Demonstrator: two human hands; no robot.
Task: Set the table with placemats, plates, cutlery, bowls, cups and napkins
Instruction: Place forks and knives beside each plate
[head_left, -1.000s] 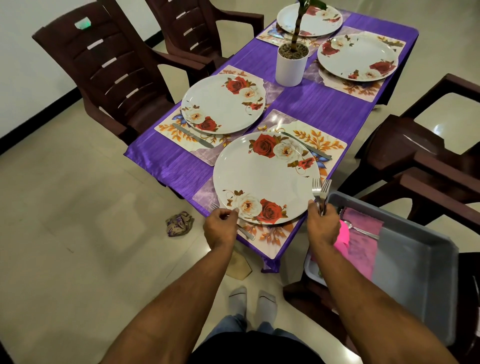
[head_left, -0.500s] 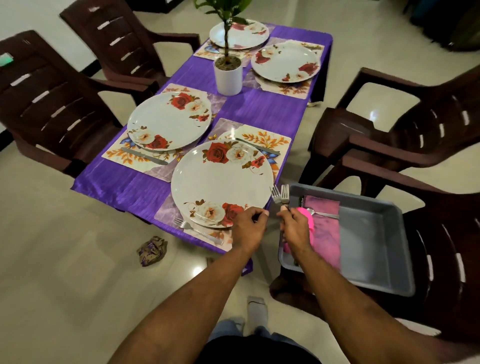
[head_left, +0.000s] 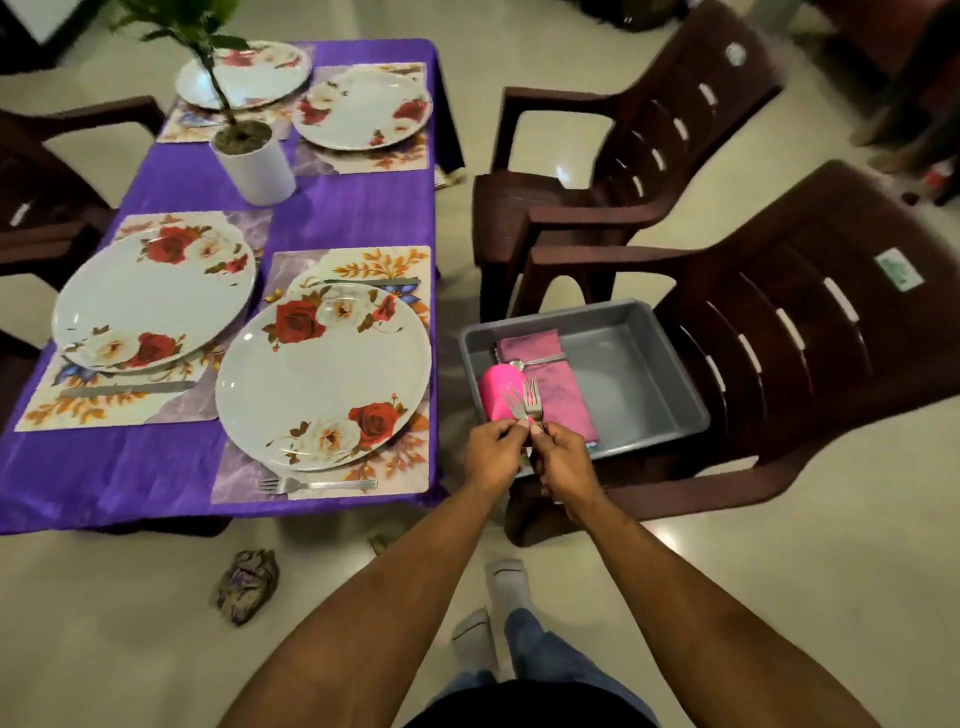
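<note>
Two silver forks (head_left: 525, 402), tines up and fanned slightly apart, are held over the near edge of the grey tub (head_left: 660, 374) on a brown chair (head_left: 810, 364); the left hand (head_left: 492, 452) pinches one by its neck and the right hand (head_left: 563, 457) grips their handles. The tub holds a pink cup (head_left: 496, 395), a pink napkin (head_left: 558, 384) and a spoon (head_left: 537, 360) lying across the napkin.
</note>
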